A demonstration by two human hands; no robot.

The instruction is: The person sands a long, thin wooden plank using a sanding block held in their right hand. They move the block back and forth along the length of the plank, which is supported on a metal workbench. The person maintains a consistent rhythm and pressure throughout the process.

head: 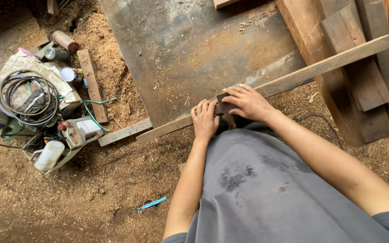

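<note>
Seen from above, 2 bare hands work on a long wooden slat (pixel 293 76) that runs diagonally across a sawdust-covered floor (pixel 91 189). The right hand (pixel 247 102) presses a small dark block (pixel 225 102) flat against the slat, fingers curled loosely over it. Just beside it, the left hand (pixel 205 120) lies open, palm down on the slat, holding nothing. Beyond the hands sits a rusty metal sheet (pixel 194 49). Past the right hand, heavy timber planks (pixel 361 76) support the slat. Well off past the left hand lies a coil of cable (pixel 25 96) among bottles.
</note>
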